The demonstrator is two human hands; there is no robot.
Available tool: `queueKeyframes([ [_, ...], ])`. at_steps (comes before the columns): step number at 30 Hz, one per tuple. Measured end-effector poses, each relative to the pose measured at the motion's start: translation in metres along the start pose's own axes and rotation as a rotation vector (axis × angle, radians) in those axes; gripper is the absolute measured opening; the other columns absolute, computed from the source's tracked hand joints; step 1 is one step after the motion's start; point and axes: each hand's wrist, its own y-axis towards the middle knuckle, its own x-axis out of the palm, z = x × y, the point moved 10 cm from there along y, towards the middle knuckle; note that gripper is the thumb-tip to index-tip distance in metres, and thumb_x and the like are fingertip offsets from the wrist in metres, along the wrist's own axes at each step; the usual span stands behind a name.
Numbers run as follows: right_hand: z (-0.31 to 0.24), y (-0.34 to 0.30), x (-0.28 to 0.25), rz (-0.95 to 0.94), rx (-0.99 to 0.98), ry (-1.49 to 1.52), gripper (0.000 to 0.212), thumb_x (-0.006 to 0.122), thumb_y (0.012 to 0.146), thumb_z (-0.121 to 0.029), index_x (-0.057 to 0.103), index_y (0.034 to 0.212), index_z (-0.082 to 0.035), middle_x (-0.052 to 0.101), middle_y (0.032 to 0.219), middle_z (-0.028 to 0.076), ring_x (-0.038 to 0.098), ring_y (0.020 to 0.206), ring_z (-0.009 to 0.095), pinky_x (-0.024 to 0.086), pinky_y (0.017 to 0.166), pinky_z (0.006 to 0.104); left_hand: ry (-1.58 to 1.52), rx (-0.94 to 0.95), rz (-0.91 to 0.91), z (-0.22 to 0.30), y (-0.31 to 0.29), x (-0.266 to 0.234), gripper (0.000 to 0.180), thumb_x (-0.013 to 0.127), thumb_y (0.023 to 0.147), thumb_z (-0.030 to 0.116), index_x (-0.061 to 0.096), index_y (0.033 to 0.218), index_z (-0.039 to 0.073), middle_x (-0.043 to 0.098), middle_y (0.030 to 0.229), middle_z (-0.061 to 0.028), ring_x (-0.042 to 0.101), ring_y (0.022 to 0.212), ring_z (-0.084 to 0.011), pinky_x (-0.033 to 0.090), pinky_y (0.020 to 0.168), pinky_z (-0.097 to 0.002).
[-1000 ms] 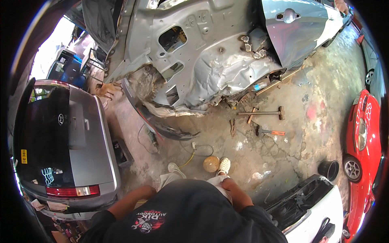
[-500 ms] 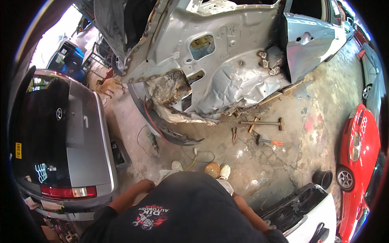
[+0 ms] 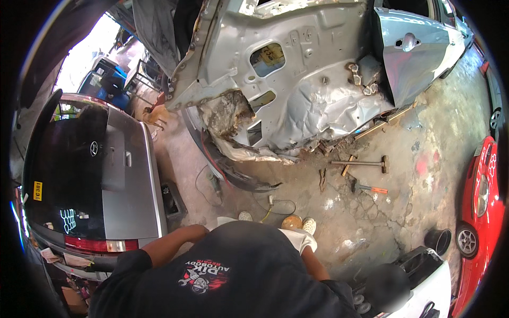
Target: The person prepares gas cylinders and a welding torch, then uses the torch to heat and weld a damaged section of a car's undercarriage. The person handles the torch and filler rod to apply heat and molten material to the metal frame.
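Observation:
My left hand [image 3: 197, 232] is at the front of my waist, against my black shirt [image 3: 228, 259]; its fingers are hidden by the shirt. On the other side my right hand [image 3: 314, 267] is low at my hip, beside pale cloth [image 3: 299, 237] that looks like my shorts, and its fingers do not show. Whether either hand holds anything cannot be seen. Ahead stands a stripped, crumpled silver car body [image 3: 318, 106]. On the floor before it lie a sledgehammer [image 3: 366, 163], a wooden-handled hammer [image 3: 348, 166], rusty pliers [image 3: 322, 179] and an orange-handled hammer [image 3: 371, 188].
A grey car [image 3: 130, 185] stands left, a red car [image 3: 480, 201] right. A green power tool [image 3: 214, 183] and a cable [image 3: 266, 216] lie near my feet beside a round brown thing [image 3: 291, 222]. A black bucket [image 3: 438, 241] and white car part [image 3: 435, 281] are lower right. A dog [image 3: 157, 114] is far left.
The whole scene has shifted to the right in view. More pale cloth shows by my right hand. A dark blurred round patch now covers part of the white car part.

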Motion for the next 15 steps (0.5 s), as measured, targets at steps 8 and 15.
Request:
queueKeyframes([
  [8,0.013,-0.034,-0.032,-0.011,-0.047,-0.126,0.057,0.069,0.095,-0.038,0.063,0.140,-0.004,0.075,0.120,0.025,0.072,0.102,0.050,0.056,0.096,0.0604,-0.094,-0.080,0.001,0.010,0.004,0.002,0.038,0.074,0.090,0.033,0.078,0.122,0.013,0.078,0.121,-0.0132,0.072,0.112,-0.0346,0.055,0.098,-0.0446],
  [15,0.045,-0.128,-0.067,-0.195,-0.075,-0.493,0.062,0.071,0.094,-0.042,0.062,0.144,-0.006,0.076,0.120,0.022,0.073,0.099,0.050,0.056,0.096,0.0619,-0.376,-0.021,0.338,-0.097,0.029,-0.064,0.026,0.072,0.088,0.024,0.080,0.108,0.010,0.079,0.103,-0.0153,0.074,0.095,-0.0340,0.057,0.086,-0.0458],
])
